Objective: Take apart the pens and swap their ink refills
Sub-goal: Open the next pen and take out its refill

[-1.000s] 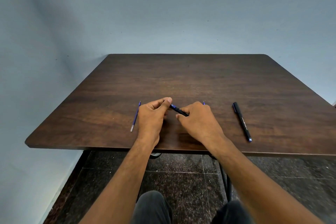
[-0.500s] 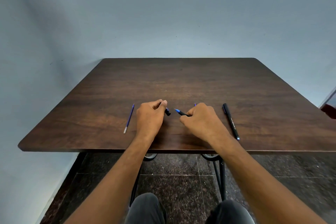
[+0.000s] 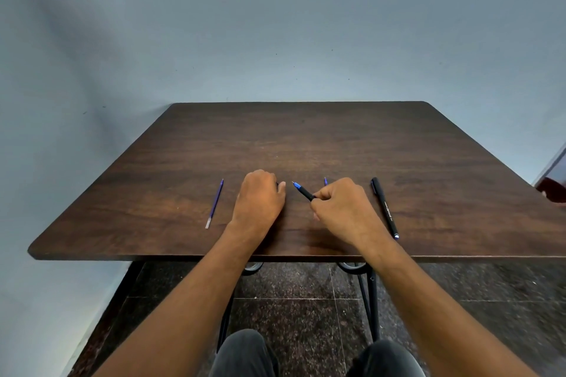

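My right hand (image 3: 343,208) pinches the light, slick pen (image 3: 303,191) mid-barrel (sensible); left hand (image 3: 260,199) curled, contents hidden.

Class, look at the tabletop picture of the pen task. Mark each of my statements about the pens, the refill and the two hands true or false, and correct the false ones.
1. A loose blue refill lies on the table outside the left hand. True.
2. The right hand holds a pen part with a blue tip. True.
3. The blue tip points toward the person. False: it points away, up and to the left.
4. The black pen is held in the left hand. False: it lies on the table, right of the right hand.
5. The two hands touch each other. False: they are apart.
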`<state>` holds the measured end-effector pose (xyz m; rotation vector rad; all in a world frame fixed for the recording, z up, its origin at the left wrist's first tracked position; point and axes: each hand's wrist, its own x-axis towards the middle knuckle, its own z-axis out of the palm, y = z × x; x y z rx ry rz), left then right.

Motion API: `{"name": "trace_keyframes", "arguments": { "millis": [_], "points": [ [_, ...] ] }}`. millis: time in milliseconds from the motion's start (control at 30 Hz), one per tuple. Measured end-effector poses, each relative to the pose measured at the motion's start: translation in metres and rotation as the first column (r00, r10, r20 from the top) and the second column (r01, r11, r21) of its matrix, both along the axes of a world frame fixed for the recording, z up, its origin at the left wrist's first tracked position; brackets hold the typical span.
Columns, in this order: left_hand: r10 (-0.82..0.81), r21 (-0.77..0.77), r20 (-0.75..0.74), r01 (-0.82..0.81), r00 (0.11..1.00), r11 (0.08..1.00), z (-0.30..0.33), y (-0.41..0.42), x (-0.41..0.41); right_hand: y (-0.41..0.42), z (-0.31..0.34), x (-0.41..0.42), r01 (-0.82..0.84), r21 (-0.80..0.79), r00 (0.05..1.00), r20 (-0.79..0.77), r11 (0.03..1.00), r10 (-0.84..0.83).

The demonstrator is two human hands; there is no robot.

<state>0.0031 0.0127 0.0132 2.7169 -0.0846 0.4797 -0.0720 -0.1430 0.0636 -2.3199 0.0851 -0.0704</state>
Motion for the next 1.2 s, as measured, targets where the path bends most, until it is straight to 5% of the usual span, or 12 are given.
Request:
{"name": "trace_keyframes", "arguments": {
  "millis": [200, 333, 433, 533, 933, 1200],
  "points": [
    [0.003, -0.031, 0.030, -0.002, 1.000, 1.000, 0.001, 0.004, -0.006, -0.004, -0.009, 0.006, 0.005, 0.195, 1.000, 0.002, 0.981, -0.005],
    [0.004, -0.339, 0.291, 0.099, 0.957, 0.936, 0.005, 0.007, -0.038, -0.004, -0.013, 0.006, 0.038, 0.370, 0.999, -0.016, 0.928, -0.035],
    [-0.025, -0.628, 0.197, 0.146, 0.980, 0.765, 0.006, 0.001, -0.058, -0.001, -0.011, 0.004, 0.040, 0.530, 0.999, -0.035, 0.847, -0.025],
    [-0.139, -0.900, 0.048, 0.103, 0.989, 0.423, 0.005, -0.005, -0.064, 0.001, -0.009, 0.002, 0.028, 0.643, 0.998, -0.066, 0.765, 0.018],
    [-0.360, -0.997, 0.036, 0.059, 0.932, 0.051, 0.011, 0.003, -0.056, 0.004, -0.023, 0.009, -0.128, 0.830, 0.940, -0.072, 0.542, 0.333],
    [-0.396, -0.998, 0.064, 0.068, 0.916, -0.003, 0.005, 0.007, -0.054, 0.002, -0.045, 0.012, -0.199, 0.866, 0.933, 0.024, 0.458, 0.359]
  ]
}}
